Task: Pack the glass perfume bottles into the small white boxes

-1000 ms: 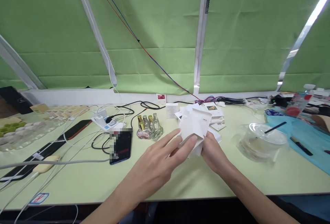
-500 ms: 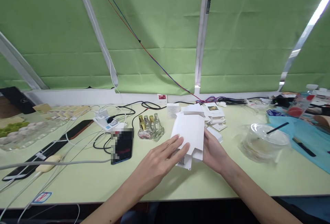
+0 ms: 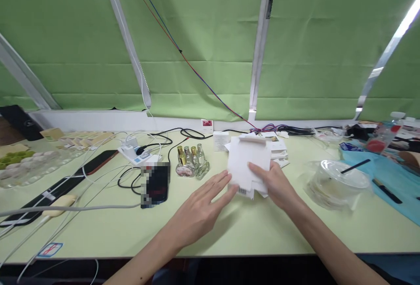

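A flat white cardboard box blank (image 3: 247,165) is held over the pale green table (image 3: 229,232), with a barcode at its near edge. My right hand (image 3: 274,184) grips it, thumb on top and fingers beneath. My left hand (image 3: 200,208) has its fingers stretched out, their tips touching the blank's near left corner. Behind the blank lies a pile of similar white blanks and printed cards (image 3: 274,145). Several small glass perfume bottles (image 3: 192,161) with gold and silver caps stand just left of it.
A black phone (image 3: 156,184) and a white power strip (image 3: 134,156) with tangled cables lie at the left. A clear plastic lidded cup (image 3: 336,182) sits at the right beside a blue cloth (image 3: 390,180). A small white box (image 3: 220,140) stands by the wall.
The bent blank has been flattened and lowered toward the table. My right thumb has come on top of it. My left hand has slid down to its near left corner.
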Demonstrator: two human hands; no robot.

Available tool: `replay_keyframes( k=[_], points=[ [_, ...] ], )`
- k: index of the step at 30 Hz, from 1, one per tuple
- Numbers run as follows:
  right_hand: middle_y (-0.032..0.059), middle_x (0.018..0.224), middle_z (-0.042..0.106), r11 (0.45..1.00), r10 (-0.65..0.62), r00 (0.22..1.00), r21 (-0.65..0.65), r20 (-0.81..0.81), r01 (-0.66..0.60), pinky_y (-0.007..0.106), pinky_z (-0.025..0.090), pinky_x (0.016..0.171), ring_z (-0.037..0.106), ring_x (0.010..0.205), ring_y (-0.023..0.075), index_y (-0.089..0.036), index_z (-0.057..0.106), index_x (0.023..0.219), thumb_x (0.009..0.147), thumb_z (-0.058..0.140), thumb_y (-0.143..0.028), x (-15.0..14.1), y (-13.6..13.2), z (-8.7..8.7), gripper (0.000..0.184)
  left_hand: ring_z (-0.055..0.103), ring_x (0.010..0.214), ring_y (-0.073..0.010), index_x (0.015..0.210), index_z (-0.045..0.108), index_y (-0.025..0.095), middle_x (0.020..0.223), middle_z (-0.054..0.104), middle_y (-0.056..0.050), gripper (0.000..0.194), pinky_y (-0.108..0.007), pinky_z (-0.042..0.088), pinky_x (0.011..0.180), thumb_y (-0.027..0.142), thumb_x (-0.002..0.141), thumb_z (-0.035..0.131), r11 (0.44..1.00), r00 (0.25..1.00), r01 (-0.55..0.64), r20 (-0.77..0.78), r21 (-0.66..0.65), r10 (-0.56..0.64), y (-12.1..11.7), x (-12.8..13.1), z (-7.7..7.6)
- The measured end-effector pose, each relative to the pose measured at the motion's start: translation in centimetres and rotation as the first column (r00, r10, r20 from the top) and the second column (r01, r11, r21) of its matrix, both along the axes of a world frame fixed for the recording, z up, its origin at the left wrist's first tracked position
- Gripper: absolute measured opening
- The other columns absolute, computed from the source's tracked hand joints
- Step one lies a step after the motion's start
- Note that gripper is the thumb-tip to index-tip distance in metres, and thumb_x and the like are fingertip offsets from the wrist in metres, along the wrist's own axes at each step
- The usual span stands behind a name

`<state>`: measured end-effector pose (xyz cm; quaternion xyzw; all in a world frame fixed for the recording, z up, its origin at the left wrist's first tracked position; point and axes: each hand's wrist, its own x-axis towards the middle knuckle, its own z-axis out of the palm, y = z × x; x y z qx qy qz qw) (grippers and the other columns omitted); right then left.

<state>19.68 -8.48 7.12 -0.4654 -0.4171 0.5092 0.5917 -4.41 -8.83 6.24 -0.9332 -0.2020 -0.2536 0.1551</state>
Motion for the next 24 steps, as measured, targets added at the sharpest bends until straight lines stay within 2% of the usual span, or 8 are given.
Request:
replay_keyframes(
  k=[2,4,5,8,10,14,17,24],
  points=[
    [0.0126,0.095,0.077,0.973,-0.217,0.943,0.135,0.254,0.188,0.045,0.057,0.079,0.071,0.089,0.0327,-0.014,0.073,0.101,0.078,0.073,-0.051,1.8,1.6,0.9,0.044,0.04,0.146,-0.028,0.141,0.047,0.014,0.148,0.052,-0.019,0.057,-0.046,0.05,0.111,-0.006,0.088,0.043,1.0,0.999,0.018,0.048,-0.002,-0.017,0.3,-0.2,-0.5],
    [0.0126,0.101,0.077,0.89,-0.442,0.734,0.354,0.516,0.287,0.045,0.054,0.087,0.069,0.099,0.0343,-0.013,0.074,0.106,0.089,0.058,-0.047,3.7,3.8,1.9,0.041,0.047,0.141,-0.0277,0.135,0.051,0.014,0.142,0.058,-0.019,0.049,-0.044,0.052,0.108,-0.004,0.089,0.045,0.999,0.998,0.029,0.054,-0.024,-0.028,0.5,-0.2,-0.8],
    [0.0124,0.109,0.076,0.863,-0.492,0.609,0.441,0.622,0.246,0.044,0.051,0.093,0.067,0.107,0.0342,-0.015,0.073,0.116,0.094,0.051,-0.041,4.6,5.0,2.3,0.04,0.05,0.139,-0.0277,0.132,0.053,0.014,0.138,0.06,-0.019,0.047,-0.043,0.054,0.106,-0.003,0.089,0.046,0.999,0.998,0.035,0.045,-0.038,-0.033,0.6,-0.1,-0.9],
    [0.0109,0.142,0.061,0.854,-0.512,0.297,0.513,0.806,0.08,0.039,0.04,0.111,0.054,0.134,0.0289,-0.017,0.055,0.144,0.093,0.037,-0.014,6.6,8.7,2.1,0.053,0.056,0.132,-0.0284,0.124,0.057,0.014,0.128,0.065,-0.017,0.039,-0.042,0.057,0.101,0.0,0.089,0.049,0.994,0.998,0.068,0.003,-0.084,-0.067,0.8,0.6,-1.3],
    [0.0104,0.158,0.043,0.934,-0.357,0.072,0.357,0.931,0.021,0.039,0.031,0.119,0.038,0.147,0.0267,-0.015,0.046,0.151,0.091,0.033,-0.006,7.2,10.7,0.5,0.062,0.057,0.129,-0.0285,0.119,0.058,0.014,0.124,0.066,-0.016,0.033,-0.041,0.057,0.1,0.001,0.089,0.05,0.988,0.996,0.092,-0.008,-0.12,-0.094,0.8,1.2,-1.6],
    [0.0143,0.151,0.051,0.991,-0.119,0.013,0.12,0.993,-0.066,0.04,0.034,0.117,0.048,0.14,0.0266,-0.014,0.052,0.145,0.093,0.041,-0.012,7.7,12.5,-4.8,0.054,0.057,0.126,-0.0271,0.113,0.06,0.015,0.118,0.067,-0.014,0.026,-0.038,0.057,0.097,0.004,0.091,0.05,0.974,0.993,0.112,-0.014,-0.199,-0.117,0.7,1.5,-1.8],
    [0.017,0.158,0.042,0.994,0.0,-0.007,0.0,1.0,-0.105,0.041,0.031,0.119,0.037,0.148,0.0276,-0.011,0.045,0.15,0.099,0.043,-0.028,8.2,12.7,-7.6,0.054,0.058,0.121,-0.026,0.11,0.061,0.015,0.114,0.067,-0.013,0.023,-0.036,0.056,0.094,0.007,0.093,0.048,0.96,0.991,0.127,-0.013,-0.25,-0.135,0.6,1.4,-1.5],
    [0.0195,0.163,0.028,0.981,0.129,-0.001,-0.128,0.992,-0.148,0.047,0.025,0.122,0.022,0.154,0.0311,-0.012,0.036,0.155,0.097,0.044,-0.059,8.9,13.4,-8.0,0.075,0.063,0.103,-0.0203,0.105,0.066,0.017,0.101,0.069,-0.01,0.02,-0.03,0.053,0.087,0.021,0.1,0.047,0.911,0.98,0.171,-0.029,-0.377,-0.196,1.1,5.0,-1.5]
  ],
)
